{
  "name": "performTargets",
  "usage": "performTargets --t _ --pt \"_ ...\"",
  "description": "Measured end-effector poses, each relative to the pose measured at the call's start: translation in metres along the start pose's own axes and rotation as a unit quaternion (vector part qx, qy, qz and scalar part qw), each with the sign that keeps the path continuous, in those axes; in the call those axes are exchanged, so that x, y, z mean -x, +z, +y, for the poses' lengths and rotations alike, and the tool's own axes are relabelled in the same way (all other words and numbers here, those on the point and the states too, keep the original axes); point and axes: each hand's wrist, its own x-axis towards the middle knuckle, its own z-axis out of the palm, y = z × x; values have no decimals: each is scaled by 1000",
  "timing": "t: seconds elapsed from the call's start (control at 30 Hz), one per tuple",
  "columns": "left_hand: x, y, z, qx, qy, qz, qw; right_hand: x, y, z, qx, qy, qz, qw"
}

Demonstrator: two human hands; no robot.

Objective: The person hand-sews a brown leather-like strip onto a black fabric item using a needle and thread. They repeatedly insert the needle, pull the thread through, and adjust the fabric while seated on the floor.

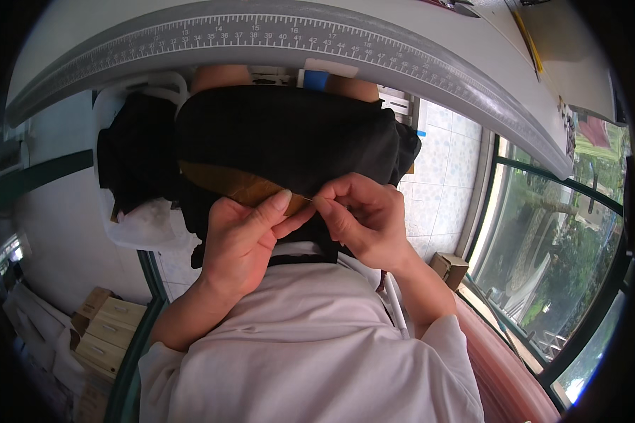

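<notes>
Black cloth [291, 132] lies across my lap, with a brown-gold piece of fabric [233, 182] showing along its near edge. My left hand [243, 232] pinches the right end of the brown fabric between thumb and fingers. Close beside it, the thumb and index finger of my right hand [362, 219] are pinched together at the fabric's tip. A thin, light strand [308, 198] runs from the tip to these fingertips; whether it is thread or a needle, I cannot tell.
Above my lap runs the grey table edge with a printed ruler scale [259, 34]. At left, more black cloth [137, 137] lies over a white plastic container or seat [137, 232]. A small cardboard box [448, 268] stands on the tiled floor by the window [555, 264]. Drawers [111, 330] are at lower left.
</notes>
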Motion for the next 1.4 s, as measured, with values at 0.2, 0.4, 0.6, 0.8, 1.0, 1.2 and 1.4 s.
performTargets --t 0.2,0.4,0.6,0.8,1.0,1.2,1.4 --pt "-1 1 1 -16 -1 -16 1000 -1 -1 0 -5 3 -2 1000" --pt "0 -2 -1 -17 -2 -15 1000 -1 -1 3 8 -1 6 1000" --pt "0 -1 -1 -14 0 -13 1000 -1 0 5 7 -1 10 1000" --pt "-1 1 1 -23 -8 1 1000 -2 -2 4 31 -7 -8 999" --pt "-1 -3 -1 -24 -7 2 1000 -3 -3 5 34 -12 -12 999" --pt "-1 0 0 -35 -7 12 999 -3 0 8 55 -24 -5 998" --pt "-1 -1 -1 -30 -9 15 999 -4 -1 8 96 -55 -4 994"
